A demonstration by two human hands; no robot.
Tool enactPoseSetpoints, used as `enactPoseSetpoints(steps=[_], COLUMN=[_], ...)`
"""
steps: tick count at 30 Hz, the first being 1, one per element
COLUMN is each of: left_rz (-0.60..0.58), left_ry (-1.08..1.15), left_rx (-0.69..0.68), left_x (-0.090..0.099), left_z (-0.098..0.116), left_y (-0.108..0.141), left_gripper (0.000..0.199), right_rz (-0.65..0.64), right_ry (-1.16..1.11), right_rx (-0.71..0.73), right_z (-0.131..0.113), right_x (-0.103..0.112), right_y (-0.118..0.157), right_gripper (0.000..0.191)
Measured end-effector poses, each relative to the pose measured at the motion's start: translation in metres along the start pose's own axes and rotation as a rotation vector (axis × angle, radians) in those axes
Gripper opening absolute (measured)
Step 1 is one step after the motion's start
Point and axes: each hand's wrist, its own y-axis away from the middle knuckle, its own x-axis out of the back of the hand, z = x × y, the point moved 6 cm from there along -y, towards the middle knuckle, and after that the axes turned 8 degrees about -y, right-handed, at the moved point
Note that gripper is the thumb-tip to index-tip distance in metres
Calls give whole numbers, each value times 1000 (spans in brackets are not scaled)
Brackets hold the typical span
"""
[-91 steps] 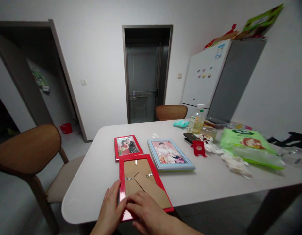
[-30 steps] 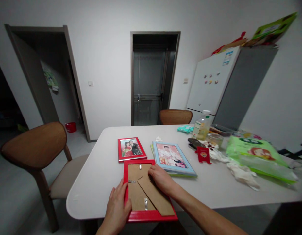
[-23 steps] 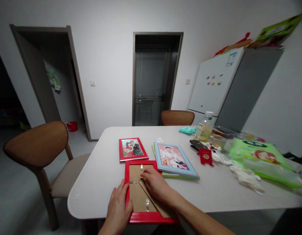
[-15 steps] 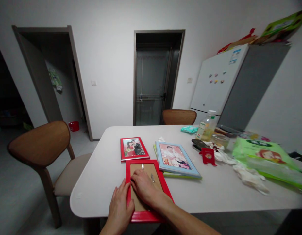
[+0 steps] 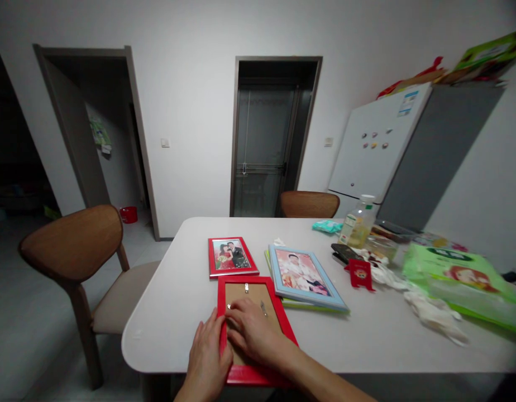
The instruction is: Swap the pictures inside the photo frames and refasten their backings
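Board point(image 5: 258, 293), brown, fills the red rectangular frame point(image 5: 258, 375) your left hand point(image 5: 210, 357) holds; silver clip point(image 5: 263, 309) looks undone; right hand point(image 5: 253, 333) bunched, grip hidden.

Glossy red frame point(image 5: 258, 376), matt backing point(image 5: 260, 296) inside it, perhaps fibreboard, shiny metal clip point(image 5: 247, 288), smooth tabletop point(image 5: 170, 312) beneath it.

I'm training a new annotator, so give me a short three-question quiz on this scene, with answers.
1. Which hand lies over the brown backing board of the nearer red photo frame?
2. True or false: the white-capped bottle stands rather than lies on its side.
3. How many framed photos are visible?

Key:
1. The right hand.
2. True.
3. Two: one in the blue photo frame, one in the farther red photo frame.
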Motion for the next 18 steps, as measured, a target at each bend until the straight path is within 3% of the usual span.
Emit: enactPoseSetpoints(steps=[7,18], left_rz=[8,2], left_ry=[-8,-43], left_rx=[7,2], left_x=[-2,1], left_z=[-2,0], left_y=[1,2], left_gripper=[51,49], right_rz=[-104,-170], right_ry=[-2,-174], right_rx=[64,33], right_z=[-17,8], right_x=[7,23], right_y=[22,47], right_gripper=[16,29])
